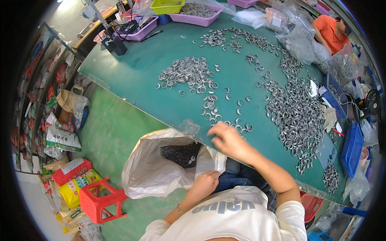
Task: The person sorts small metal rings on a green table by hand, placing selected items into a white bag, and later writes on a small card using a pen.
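Note:
A wide-mouthed white woven sack (pixel 136 176) gapes below the table edge, with a mass of small dark pieces (pixel 177 154) inside and a lighter ring on top of them. My left hand (pixel 206 182) is closed on the near rim of this sack. Over the table edge, just above the sack's mouth, my right hand (pixel 229 139) is slightly blurred; its fingers look curved and apart, with nothing visible in them. Silvery metal rings (pixel 211 110) trail from that hand toward a larger heap of rings (pixel 187 72) on the green table (pixel 136 76).
A far bigger ring pile (pixel 293 112) spreads over the table's right side. Purple trays (pixel 197 16) line the back; a blue basket (pixel 352 150) stands at right. Across the table sits a person in orange (pixel 331 34). A red stool (pixel 102 199) is on the floor, left.

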The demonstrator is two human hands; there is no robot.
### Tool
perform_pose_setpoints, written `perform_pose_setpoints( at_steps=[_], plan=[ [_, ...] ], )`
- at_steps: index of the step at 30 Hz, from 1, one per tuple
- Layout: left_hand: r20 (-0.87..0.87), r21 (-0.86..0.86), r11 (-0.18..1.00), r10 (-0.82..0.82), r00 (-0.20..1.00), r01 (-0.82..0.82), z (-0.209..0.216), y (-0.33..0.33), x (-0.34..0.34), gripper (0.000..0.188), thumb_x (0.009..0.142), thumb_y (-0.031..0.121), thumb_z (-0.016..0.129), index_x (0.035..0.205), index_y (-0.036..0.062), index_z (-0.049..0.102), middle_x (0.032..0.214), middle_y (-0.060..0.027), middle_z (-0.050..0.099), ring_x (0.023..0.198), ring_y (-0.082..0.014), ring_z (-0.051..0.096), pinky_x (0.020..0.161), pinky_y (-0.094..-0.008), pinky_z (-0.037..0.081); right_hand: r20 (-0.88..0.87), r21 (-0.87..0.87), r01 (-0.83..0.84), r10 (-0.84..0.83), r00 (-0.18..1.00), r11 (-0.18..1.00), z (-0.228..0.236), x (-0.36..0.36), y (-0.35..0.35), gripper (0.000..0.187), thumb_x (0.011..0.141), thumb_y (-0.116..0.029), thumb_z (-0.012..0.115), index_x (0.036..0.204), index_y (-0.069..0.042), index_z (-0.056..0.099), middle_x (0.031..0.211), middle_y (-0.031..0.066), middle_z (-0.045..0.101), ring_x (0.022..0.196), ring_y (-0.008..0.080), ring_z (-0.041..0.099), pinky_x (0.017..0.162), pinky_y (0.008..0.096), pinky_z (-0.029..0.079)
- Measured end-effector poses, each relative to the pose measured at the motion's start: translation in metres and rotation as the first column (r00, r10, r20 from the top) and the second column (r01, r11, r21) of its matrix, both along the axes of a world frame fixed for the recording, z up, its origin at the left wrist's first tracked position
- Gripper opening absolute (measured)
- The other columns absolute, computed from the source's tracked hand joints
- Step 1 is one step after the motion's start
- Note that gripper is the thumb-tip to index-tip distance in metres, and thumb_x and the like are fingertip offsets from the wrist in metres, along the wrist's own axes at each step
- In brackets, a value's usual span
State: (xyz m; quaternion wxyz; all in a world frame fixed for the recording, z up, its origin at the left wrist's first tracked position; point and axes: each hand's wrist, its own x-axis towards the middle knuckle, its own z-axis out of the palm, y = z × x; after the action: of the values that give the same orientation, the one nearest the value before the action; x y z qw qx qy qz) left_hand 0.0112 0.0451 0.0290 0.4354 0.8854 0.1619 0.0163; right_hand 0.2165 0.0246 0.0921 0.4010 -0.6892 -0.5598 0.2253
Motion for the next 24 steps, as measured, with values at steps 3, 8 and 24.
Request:
perform_pose_setpoints(
  at_steps=[3, 8, 24],
  plan=[
    [-0.003, 0.007, 1.000, -0.004, 1.000, 0.004, -0.001, 0.000, 0.000, 0.021, 0.082, 0.006, 0.056, 0.099, -0.0006, 0.066, 0.098, -0.0177, 0.068, 0.086, -0.0357, 0.064, 0.077, -0.0423, 0.052, 0.426, -0.012, 0.470, -0.420, 0.801, 0.883, -0.001, 0.042, -0.008, 0.012, 0.079, -0.007, 0.066, 0.090, -0.002, 0.064, 0.095, 0.0139, 0.059, 0.093, 0.0331, 0.059, 0.079, 0.0444, 0.050],
    [0.000, 0.028, 0.999, -0.027, 1.000, 0.027, -0.004, 0.000, 0.002, 0.021, 0.082, 0.006, 0.056, 0.099, -0.0009, 0.066, 0.098, -0.0175, 0.068, 0.085, -0.0358, 0.064, 0.077, -0.0423, 0.052, 0.541, 0.062, 0.383, -0.353, 0.764, 0.922, -0.029, 0.079, -0.015, 0.015, 0.076, -0.005, 0.070, 0.087, 0.000, 0.061, 0.090, 0.0133, 0.057, 0.087, 0.0323, 0.057, 0.077, 0.0427, 0.048],
    [0.003, 0.016, 1.000, -0.009, 1.000, 0.009, -0.003, 0.001, 0.000, 0.020, 0.082, 0.006, 0.056, 0.098, -0.0005, 0.066, 0.096, -0.0177, 0.068, 0.084, -0.0362, 0.064, 0.075, -0.0426, 0.052, -0.060, 0.126, 0.297, -0.291, 0.955, 0.947, -0.016, 0.054, 0.004, 0.012, 0.081, -0.007, 0.070, 0.084, 0.001, 0.063, 0.094, 0.0126, 0.061, 0.085, 0.0262, 0.060, 0.076, 0.0350, 0.048]
  ],
)
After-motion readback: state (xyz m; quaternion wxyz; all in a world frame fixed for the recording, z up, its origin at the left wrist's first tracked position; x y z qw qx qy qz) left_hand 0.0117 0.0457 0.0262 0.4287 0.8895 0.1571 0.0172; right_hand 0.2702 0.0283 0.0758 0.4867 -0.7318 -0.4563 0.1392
